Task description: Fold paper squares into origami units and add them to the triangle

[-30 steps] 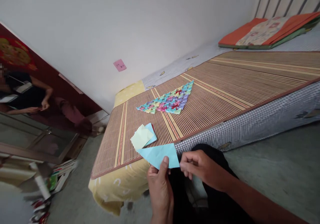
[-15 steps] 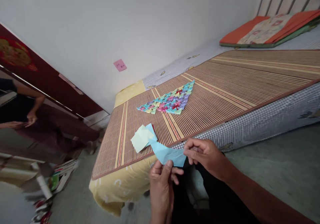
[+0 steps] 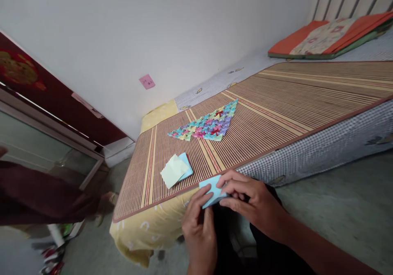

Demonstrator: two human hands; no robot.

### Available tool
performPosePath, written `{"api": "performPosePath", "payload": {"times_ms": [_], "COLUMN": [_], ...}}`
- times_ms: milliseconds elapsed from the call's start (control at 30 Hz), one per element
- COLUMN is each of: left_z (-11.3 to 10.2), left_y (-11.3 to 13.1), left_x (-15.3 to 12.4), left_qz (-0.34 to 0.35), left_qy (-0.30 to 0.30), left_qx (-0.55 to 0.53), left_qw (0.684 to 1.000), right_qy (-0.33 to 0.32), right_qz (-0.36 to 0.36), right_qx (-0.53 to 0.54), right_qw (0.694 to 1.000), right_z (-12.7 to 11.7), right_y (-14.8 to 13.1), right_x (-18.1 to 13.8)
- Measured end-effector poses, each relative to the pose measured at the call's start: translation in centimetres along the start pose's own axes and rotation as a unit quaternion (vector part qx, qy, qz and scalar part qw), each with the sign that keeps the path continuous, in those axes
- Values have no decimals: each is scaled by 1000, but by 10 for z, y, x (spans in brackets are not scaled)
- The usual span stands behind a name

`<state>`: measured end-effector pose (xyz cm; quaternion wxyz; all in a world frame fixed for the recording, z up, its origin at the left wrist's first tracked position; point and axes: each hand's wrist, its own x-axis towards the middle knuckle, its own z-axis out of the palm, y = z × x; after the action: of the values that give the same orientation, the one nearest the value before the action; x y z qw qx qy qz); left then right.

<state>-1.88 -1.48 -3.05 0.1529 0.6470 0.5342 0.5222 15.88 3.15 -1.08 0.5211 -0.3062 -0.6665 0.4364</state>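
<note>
A light-blue sheet of paper (image 3: 215, 193) is held between both hands, just off the near edge of the bed. My left hand (image 3: 199, 226) grips its left side, thumb below and fingers on top. On the paper's right side, my right hand (image 3: 250, 197) pinches it with bent fingers. Beyond the hands, a small pile of pale green and blue paper sheets (image 3: 173, 171) lies on the striped mat (image 3: 260, 127). Farther back on the mat rests a triangular piece made of many small colourful folded papers (image 3: 208, 124).
A folded orange quilt (image 3: 325, 37) lies at the bed's far right. A pink note (image 3: 147, 81) is stuck on the wall. At the left, another person's dark-red trouser leg (image 3: 46, 189) shows beside a glass-fronted cabinet (image 3: 46, 131).
The blue paper, spread out and curved before, now looks smaller and flatter between my hands, which have come closer together. The other person has moved leftward, partly out of view.
</note>
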Motion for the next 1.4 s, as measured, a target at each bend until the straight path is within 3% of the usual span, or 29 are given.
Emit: {"api": "performPosePath", "payload": {"times_ms": [133,267,367,467,667,733,833,900,1033,1133,1300,1400], "left_z": [-8,-10,-6,2,10,13,15,15,11,11,11,11], "left_y": [4,11,15,15,16,18,23,25,26,29,36,38], "left_x": [0,-2,-4,-5,-8,-9,-6,1,18,25,28,31], "left_qz": [116,178,177,144,123,92,-40,-149,-282,-316,-304,-326], "left_qy": [17,10,39,75,76,87,126,131,57,16,25,31], "left_qx": [70,90,98,99,90,45,-112,-210,-316,-345,-287,-317], "left_qw": [991,980,979,982,985,991,985,957,904,884,908,890], "right_qy": [44,32,16,38,70,75,76,67,57,51,22,11], "right_qz": [34,110,161,190,174,158,137,124,87,68,82,79], "right_qx": [14,141,227,230,250,245,197,152,54,3,-5,16], "right_qw": [998,983,960,954,950,954,968,978,993,996,996,997], "right_z": [8,15,20,23,28,28,24,20,15,14,11,9], "right_y": [4,10,13,14,14,13,11,11,8,5,1,0], "right_x": [-7,-7,-7,-6,-1,1,1,1,1,1,2,3]}}
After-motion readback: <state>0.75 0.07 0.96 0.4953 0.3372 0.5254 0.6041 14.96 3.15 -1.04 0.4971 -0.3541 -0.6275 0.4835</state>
